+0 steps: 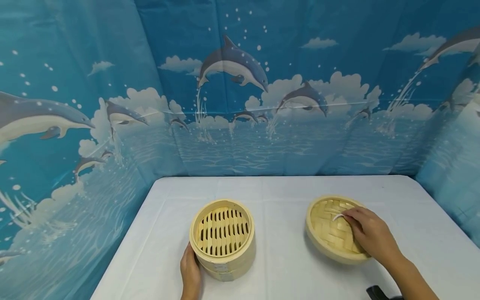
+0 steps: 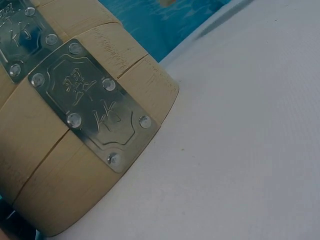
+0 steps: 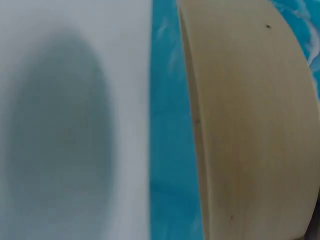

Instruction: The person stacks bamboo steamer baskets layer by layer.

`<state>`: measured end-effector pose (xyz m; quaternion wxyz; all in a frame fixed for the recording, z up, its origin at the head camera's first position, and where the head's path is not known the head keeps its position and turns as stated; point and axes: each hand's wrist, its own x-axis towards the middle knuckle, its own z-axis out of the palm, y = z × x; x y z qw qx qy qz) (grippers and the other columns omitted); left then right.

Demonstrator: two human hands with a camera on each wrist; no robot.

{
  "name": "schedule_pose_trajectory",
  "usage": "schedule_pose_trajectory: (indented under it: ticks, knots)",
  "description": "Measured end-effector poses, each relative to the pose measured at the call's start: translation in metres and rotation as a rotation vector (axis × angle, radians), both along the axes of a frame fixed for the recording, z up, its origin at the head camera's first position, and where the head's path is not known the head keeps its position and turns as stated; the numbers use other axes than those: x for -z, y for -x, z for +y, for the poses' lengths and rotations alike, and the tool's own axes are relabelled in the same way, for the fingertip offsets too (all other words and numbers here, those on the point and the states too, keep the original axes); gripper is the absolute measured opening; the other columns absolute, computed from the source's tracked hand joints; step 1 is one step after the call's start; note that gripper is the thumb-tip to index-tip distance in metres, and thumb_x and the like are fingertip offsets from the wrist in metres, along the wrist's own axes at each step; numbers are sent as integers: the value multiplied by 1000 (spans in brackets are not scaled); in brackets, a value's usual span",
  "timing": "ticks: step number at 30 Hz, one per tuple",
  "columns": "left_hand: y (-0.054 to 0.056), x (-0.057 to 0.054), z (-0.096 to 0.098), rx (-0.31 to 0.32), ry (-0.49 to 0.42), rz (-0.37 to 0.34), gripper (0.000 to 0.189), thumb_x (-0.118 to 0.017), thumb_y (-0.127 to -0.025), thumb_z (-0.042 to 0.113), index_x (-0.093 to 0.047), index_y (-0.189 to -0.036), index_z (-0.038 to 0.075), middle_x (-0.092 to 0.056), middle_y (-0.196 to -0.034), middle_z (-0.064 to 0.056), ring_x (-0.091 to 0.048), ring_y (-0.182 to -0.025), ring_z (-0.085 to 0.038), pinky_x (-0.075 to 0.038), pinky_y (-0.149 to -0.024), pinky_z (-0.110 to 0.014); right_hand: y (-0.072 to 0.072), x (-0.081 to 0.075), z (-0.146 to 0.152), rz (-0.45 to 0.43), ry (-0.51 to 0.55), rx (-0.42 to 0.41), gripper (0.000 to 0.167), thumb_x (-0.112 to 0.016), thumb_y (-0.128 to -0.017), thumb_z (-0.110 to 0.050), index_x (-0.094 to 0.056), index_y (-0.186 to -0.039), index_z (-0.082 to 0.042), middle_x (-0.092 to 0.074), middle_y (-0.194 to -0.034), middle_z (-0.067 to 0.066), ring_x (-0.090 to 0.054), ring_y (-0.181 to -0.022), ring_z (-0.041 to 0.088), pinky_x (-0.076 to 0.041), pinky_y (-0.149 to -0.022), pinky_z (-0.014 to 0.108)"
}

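Note:
A stacked round bamboo steamer (image 1: 224, 229) with a slatted inside stands on the white table, left of the middle. My left hand (image 1: 190, 271) rests against its left side, the fingers lying along the wall. Close up in the left wrist view, the steamer's bamboo wall (image 2: 135, 85) carries riveted metal plates (image 2: 95, 105). To the right, my right hand (image 1: 371, 233) pinches the small white loop on top of a woven bamboo steamer lid (image 1: 326, 225). The lid hangs tilted above the table; its rim (image 3: 255, 120) and a shadow below it show in the right wrist view.
A white cloth covers the table (image 1: 281, 266). A blue dolphin-print curtain (image 1: 232, 146) hangs along the back and both sides. Part of a black object (image 1: 376, 292) shows at the bottom edge below my right forearm.

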<state>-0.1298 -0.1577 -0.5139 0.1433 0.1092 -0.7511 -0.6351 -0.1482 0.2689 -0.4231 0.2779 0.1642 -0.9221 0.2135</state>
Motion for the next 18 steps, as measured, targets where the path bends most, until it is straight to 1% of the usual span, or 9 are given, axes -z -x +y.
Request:
schedule_pose_trajectory:
  ticks: [2,4,7,10,14,18]
  knots:
    - [0,0,-1,-6,5,7,52,-16,-103,30,-29,-141,-2,-28,-146,-10,-24,-134,-23,-21,-110,-38,10,-16,-19,0,37,-4,17,-66,-78,9,-67,-94,3,-63,-90,13,-58,-90,35,-49,-76,51]
    - [1,0,-1,-11,3,17,51,-16,-103,30,-30,-140,-2,-29,-146,-10,-25,-134,-23,-21,-110,-37,19,-31,-39,16,67,-24,16,-65,-80,8,-67,-95,4,-63,-91,14,-58,-91,35,-49,-76,52]
    - [1,1,-1,-14,-6,28,51,-17,-103,29,-30,-140,-4,-29,-146,-12,-25,-134,-25,-22,-110,-37,31,-49,-69,40,101,-64,14,-64,-82,6,-67,-95,4,-64,-91,14,-59,-91,33,-51,-77,51]
    - [2,3,0,-10,-18,35,51,-17,-103,28,-30,-139,-5,-29,-145,-14,-25,-134,-26,-21,-109,-37,40,-63,-98,46,125,-120,13,-65,-82,4,-68,-95,3,-65,-91,13,-60,-90,32,-51,-78,49]
    - [3,4,0,-11,-23,40,52,-18,-103,30,-30,-139,-5,-30,-145,-12,-25,-133,-25,-22,-109,-31,47,-72,-137,50,135,-210,11,-65,-83,2,-69,-93,1,-65,-91,10,-61,-89,27,-52,-79,43]
    - [3,5,-1,-18,-21,68,51,-18,-103,28,-32,-138,-5,-32,-144,-13,-27,-133,-25,-24,-107,-20,51,-71,-173,56,134,-309,9,-65,-83,2,-69,-90,-2,-65,-90,7,-61,-88,22,-53,-79,36]
